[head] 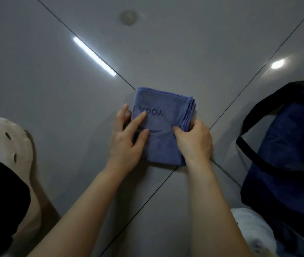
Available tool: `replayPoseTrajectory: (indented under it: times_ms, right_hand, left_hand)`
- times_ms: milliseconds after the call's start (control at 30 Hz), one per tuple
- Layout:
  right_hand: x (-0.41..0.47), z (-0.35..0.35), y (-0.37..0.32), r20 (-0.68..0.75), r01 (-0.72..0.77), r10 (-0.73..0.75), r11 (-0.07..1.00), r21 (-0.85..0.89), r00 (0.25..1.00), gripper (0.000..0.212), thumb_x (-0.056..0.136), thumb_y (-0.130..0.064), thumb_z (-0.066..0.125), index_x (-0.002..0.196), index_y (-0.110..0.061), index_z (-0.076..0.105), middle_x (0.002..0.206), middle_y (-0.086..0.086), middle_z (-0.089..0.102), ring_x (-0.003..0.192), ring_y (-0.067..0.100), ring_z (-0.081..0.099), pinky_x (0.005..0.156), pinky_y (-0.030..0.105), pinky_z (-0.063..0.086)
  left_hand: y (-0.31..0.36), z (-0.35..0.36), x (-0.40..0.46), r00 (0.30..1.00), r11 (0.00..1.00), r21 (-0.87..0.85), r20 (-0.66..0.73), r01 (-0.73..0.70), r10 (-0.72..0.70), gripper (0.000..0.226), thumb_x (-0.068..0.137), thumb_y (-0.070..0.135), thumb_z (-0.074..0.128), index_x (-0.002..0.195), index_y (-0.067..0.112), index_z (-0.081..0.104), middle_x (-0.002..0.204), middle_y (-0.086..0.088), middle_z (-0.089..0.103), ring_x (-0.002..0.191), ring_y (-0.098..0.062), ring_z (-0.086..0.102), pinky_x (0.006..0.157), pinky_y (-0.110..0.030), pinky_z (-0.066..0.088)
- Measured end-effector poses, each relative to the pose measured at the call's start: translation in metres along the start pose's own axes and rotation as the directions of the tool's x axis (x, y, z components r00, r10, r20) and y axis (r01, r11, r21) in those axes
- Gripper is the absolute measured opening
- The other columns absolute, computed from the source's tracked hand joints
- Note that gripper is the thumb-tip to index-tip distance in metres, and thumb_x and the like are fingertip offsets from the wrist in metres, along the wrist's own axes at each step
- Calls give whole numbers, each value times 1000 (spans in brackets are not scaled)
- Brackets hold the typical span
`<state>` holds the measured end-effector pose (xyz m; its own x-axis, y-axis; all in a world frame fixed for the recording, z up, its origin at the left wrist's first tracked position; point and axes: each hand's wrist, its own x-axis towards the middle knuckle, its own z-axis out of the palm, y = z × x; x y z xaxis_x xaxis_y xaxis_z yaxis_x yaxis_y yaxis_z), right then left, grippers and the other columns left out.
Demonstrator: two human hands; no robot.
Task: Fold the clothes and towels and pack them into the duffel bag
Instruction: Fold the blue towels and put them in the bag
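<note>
Currently a folded blue-purple towel (163, 125) lies flat on the grey tiled floor (54, 71), right over the spot where four tile joints cross. Dark print on the top layer reads "YOGA", upside down from the head view; a further letter left of it is covered by fingers, and a curved line mark sits under the word. Stacked hemmed edges show along the towel's right side. Left hand (129, 138): fingers straight and slightly spread, index and thumb lying on the towel's left part, pressing flat, nothing gripped. Right hand (194, 140): thumb on top of the cloth, fingers curled around the stacked right edge, pinching it. Navy duffel bag (284, 154) with black straps stands on the floor well to the right of the towel, apart from it; a white tag at its right edge carries print too small to read. Cream clog-style shoe (8, 141) with slot holes at far left.
</note>
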<state>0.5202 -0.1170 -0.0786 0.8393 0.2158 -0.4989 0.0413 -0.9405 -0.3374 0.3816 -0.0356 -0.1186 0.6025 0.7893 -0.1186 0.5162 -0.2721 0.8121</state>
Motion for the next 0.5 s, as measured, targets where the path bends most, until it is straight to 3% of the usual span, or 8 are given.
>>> replayPoseTrajectory:
  times_ms: [67,133,233,300,367,433,500]
  right_hand:
    - [-8,3,-3,-67,53,-55,998,-27,996,35,84,-37,62,106,-12,52,114,10,61,109,33,54,92,41,35]
    - [-17,5,-6,-158,142,-147,989,-40,977,27,85,-30,62,100,-12,47,108,10,58,103,32,53,85,39,33]
    - [-24,5,-8,-221,276,-269,961,-3,937,28,83,-23,65,98,-9,46,105,9,49,88,30,54,66,32,32]
    - [-27,3,-8,-202,356,-349,935,-2,915,28,81,-21,67,95,-11,46,104,8,48,82,27,51,63,30,29]
    - [-33,2,-13,-176,433,-420,900,44,890,31,79,-21,70,88,-16,41,97,2,45,75,16,40,61,23,23]
    - [-41,5,-19,-152,474,-453,867,152,878,32,77,-22,73,83,-18,42,93,-2,43,70,5,33,59,20,23]
    - [-47,10,-24,-53,454,-455,860,233,889,23,80,-27,71,82,-20,49,95,-5,44,69,1,37,60,16,29]
  left_hand:
    - [7,-7,4,991,983,-137,-23,125,-130,42,82,26,58,125,23,60,130,-3,47,119,-18,50,104,-28,40]
    - [16,-10,9,976,951,-217,29,218,-217,39,82,15,64,116,32,59,126,1,48,111,-20,56,99,-29,45]
    - [33,-15,11,910,778,-472,236,415,-341,49,82,-7,66,115,29,60,119,-11,58,96,-23,62,90,-32,52]
    - [42,-18,10,887,701,-544,311,460,-341,52,76,-4,71,119,24,59,109,-13,63,93,-26,63,87,-34,54]
    - [45,-20,9,902,734,-528,295,428,-315,53,74,4,74,119,27,58,119,-14,58,98,-27,63,91,-36,54]
    - [43,-21,8,906,735,-531,282,421,-315,40,87,4,66,120,24,57,122,-13,57,93,-19,64,87,-30,54]
    - [41,-26,9,871,638,-594,327,491,-366,26,96,8,52,117,23,58,106,-4,66,80,-6,66,74,-22,55]
